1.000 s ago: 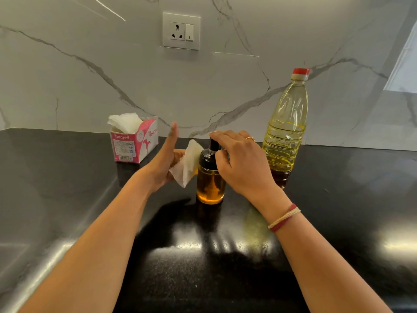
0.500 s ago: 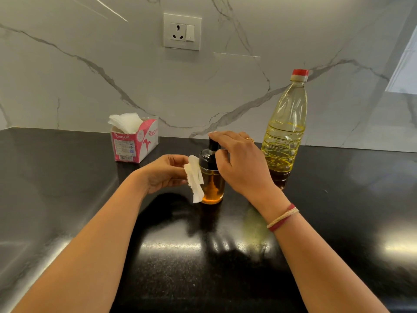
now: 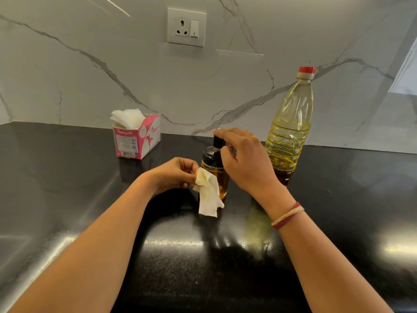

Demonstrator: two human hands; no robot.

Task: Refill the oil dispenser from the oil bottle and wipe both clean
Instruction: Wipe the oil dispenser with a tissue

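Oil dispenser stands well back from counter edge, right hand holding its cap, left hand pinching tissue beside it.

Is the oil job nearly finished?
Probably over halfway. Done, it seems: the oil dispenser holds amber oil with its black top on, and the oil bottle is capped. In hand: the left hand pinches a tissue at the dispenser's side while the right hand grips its top. Left: finishing that wipe, and maybe the bottle; I can't tell if it's wiped.
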